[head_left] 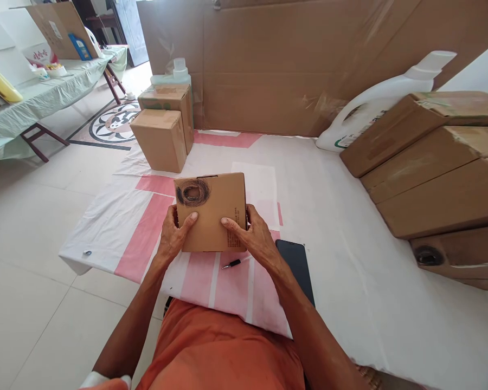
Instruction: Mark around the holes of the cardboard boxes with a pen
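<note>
Between my two hands is a small brown cardboard box (209, 222), with a dark scribbled ring drawn at its upper left and printed text at its lower right. My left hand (176, 230) grips the left side, thumb flat on the near face and fingers partly hidden at the side. The right side is gripped by my right hand (252, 233) in the same way. Below the box a black pen (231, 264) lies on the pink and white cloth (146, 238). Close to my right wrist is a dark phone (296, 271).
Two cardboard boxes (158, 141) stand at the table's left edge, before a pale green bottle (180, 70). At right, several boxes (427, 179) lean in a row beside a white jug (374, 108). A large cardboard sheet (268, 65) stands behind. Another table (61, 92) is far left.
</note>
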Available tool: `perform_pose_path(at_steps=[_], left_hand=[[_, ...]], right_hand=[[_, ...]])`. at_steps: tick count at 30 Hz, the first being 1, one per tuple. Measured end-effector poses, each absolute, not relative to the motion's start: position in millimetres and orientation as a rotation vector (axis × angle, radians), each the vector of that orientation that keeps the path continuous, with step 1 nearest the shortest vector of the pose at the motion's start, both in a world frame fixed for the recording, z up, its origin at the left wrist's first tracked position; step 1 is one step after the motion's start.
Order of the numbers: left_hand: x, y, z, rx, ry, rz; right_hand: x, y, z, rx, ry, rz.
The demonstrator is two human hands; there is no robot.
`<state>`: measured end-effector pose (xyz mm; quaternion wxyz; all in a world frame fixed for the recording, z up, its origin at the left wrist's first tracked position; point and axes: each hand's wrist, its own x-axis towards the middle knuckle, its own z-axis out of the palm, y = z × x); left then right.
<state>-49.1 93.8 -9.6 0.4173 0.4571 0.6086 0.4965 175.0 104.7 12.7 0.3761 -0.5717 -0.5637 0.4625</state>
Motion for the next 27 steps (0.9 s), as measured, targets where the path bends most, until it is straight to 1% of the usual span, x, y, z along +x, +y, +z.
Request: perform_pose_path(at_steps=[6,10,27], left_hand=[[-42,81,-16,1.182,1.504,1.207],[-41,75,-19,1.177,1.485,1.178],[-31,57,-18,1.211,1.48,1.124]], right_hand=[[176,98,3,-1.569,-1.353,1.21],[179,93,-3,-1.576,-1.352,1.163],[182,82,3,-1.66,-1.339,1.09]])
